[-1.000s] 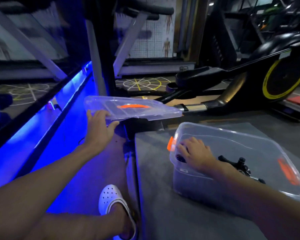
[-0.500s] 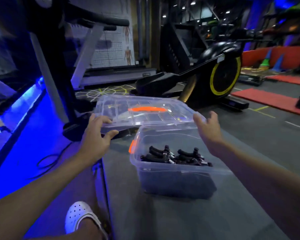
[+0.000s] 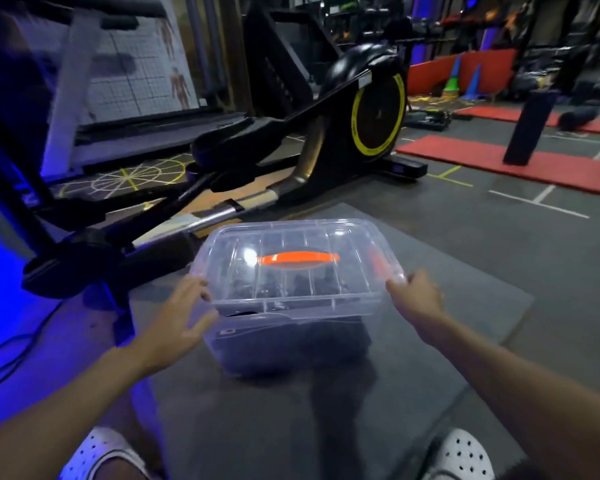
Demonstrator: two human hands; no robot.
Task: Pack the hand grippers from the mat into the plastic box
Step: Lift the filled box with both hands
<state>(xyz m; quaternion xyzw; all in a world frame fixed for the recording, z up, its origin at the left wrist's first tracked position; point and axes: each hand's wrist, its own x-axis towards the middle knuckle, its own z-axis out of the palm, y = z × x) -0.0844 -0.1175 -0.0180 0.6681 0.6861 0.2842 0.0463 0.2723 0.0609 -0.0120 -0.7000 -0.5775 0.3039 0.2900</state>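
**A:** Any writing you can read?

**B:** Nothing legible. There's a small sticker [image 3: 228, 331] on the box's [image 3: 284, 344] near wall, too blurred to read, and a wall chart [image 3: 136, 74] with body figures whose print is too small.

**A:** And the box itself?

**B:** It's clear plastic and stands on the grey mat [image 3: 257, 427]. A ribbed clear lid [image 3: 326, 244] lies on top, with an orange handle [image 3: 297, 258] across its middle and an orange latch [image 3: 378, 268] at the right end. The near edge of the lid looks slightly raised.

**A:** The hand grippers?

**B:** They're inside the box, dark shapes [image 3: 302, 284] showing through the lid.

**A:** The hands?

**B:** The left hand [image 3: 174, 317] is spread wide, fingertips at the lid's left edge and thumb toward the box wall. The right hand [image 3: 418, 296] is at the lid's near right corner with its back to the camera. Its fingers bend there, but I cannot tell whether they grip.
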